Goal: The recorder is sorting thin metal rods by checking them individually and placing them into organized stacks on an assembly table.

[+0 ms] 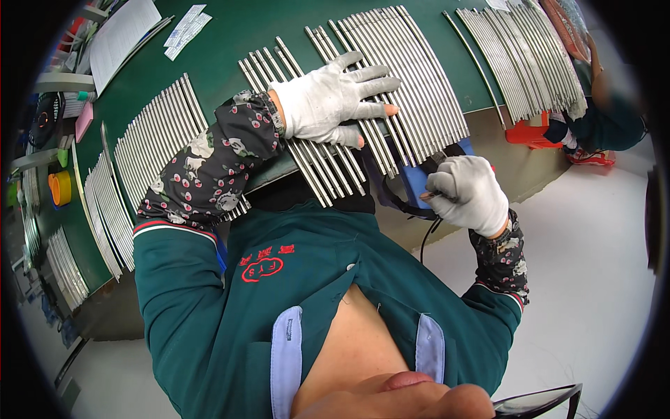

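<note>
A long green worktop (230, 42) runs across the view, carrying several rows of thin, silvery metal rods. The widest, a close-packed silver row (412, 77), lies at the middle, just right of the left hand (333, 101). Well apart to the right is another dense row of shiny rods (520, 63), with one rod slightly off its near side. On the other side, a tight row of slim rods (157, 133) passes partly under the black floral sleeve cover (209, 157), and a smaller bundle of pale rods (108, 209) lies beyond it.

These rows look already laid out. The part that seems left is the looser set of bright metal rods (321, 171) beneath the left hand, where green gaps show and the ends are uneven; how many rods remain to be handled cannot be told.

The two hands are apart, both in white gloves with some bare fingertips. The left lies palm down with fingers spread across the rods. The right hand (467, 192) is curled into a fist off the worktop's near edge, beside a blue plastic object (417, 183); whether it encloses anything is hidden.
</note>
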Demonstrator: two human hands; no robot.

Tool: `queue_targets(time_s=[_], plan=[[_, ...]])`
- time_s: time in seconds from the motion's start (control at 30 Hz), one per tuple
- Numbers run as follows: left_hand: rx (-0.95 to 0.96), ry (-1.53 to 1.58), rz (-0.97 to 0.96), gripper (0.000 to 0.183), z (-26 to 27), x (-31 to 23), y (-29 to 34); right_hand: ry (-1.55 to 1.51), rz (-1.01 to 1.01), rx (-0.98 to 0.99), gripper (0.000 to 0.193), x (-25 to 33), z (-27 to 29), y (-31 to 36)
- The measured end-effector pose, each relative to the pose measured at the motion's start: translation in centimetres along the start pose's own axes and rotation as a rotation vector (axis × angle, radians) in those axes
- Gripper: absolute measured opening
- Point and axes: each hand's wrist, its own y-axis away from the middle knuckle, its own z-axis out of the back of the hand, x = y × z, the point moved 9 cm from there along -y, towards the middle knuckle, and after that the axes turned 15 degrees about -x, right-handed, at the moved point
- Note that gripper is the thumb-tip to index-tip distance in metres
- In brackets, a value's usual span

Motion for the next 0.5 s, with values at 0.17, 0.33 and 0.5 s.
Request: queue_targets(time_s=[0.17, 0.33, 0.5], plan=[[0.008, -0.018, -0.004, 0.07, -0.5, -0.2, -0.7, 0.08, -0.122, -0.048, 0.029, -1.0, 0.2, 0.2], [-0.219, 0.033, -0.04, 0.046, 1.4, -0.8, -2.6, 0.137, -0.186, -0.122, 0.032, -2.2, 1.1, 0.8], [-0.173, 0.039, -0.079, 0.007, 0.9, -2.2, -6.6, -0.02, -0.385, -0.113, 0.03, -3.4, 1.0, 2.2]])
